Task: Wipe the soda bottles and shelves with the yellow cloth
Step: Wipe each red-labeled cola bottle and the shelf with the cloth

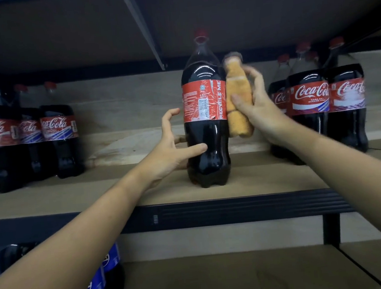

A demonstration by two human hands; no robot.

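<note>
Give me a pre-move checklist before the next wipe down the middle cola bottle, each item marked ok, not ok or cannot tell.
1. Yellow cloth in the right hand: ok, gripped between thumb and fingers.
2. Cloth against the middle bottle: ok, it lies along the label's right edge.
3. Left hand steadying the bottle: not ok, only the thumb touches the lower body; the fingers are spread and off it.
4. Bottle upright on the shelf: ok.
5. Cap closed: cannot tell, blurred.
6. Room on the right: ok, a gap separates it from the right-hand bottles.
</note>
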